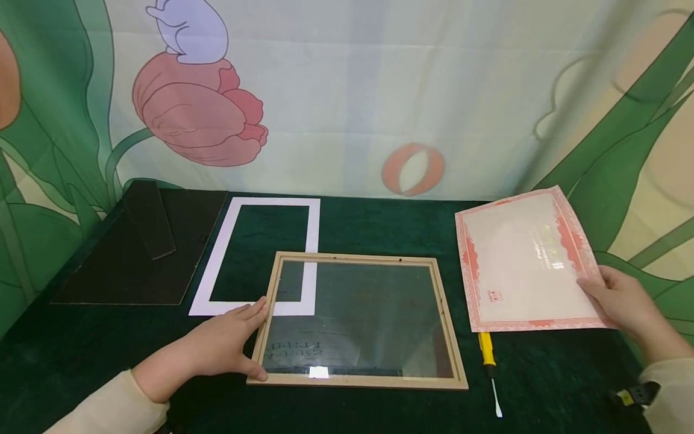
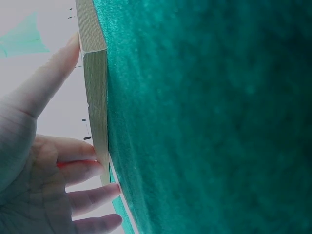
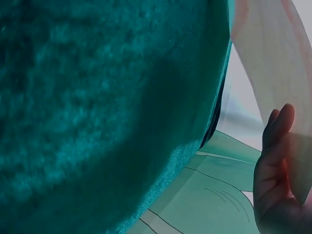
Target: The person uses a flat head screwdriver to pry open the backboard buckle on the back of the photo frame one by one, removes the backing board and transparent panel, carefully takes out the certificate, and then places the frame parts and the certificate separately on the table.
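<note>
My left hand [image 1: 230, 340] rests at the left side of a light wooden picture frame [image 1: 358, 381], its thumb on the near left corner. In the left wrist view, fairly straight, spread fingers [image 2: 83, 171] touch the frame's outer edge. Clear glass [image 1: 368, 319] fills the frame, which lies over part of a white mat [image 1: 217, 307]. At the right, my right hand [image 1: 623, 298] pinches a pink-bordered certificate [image 1: 520, 265] by its right edge, thumb on the printed face. The right wrist view shows fingers behind the slightly bowed sheet [image 3: 278, 63].
A black backing board [image 1: 114, 271] with a stand leg [image 1: 149, 223] lies at the far left. A yellow-handled screwdriver [image 1: 488, 355] lies right of the frame, its handle end covered by the certificate. Dark green cloth [image 1: 379, 226] covers the table; a printed curtain [image 1: 336, 108] hangs behind.
</note>
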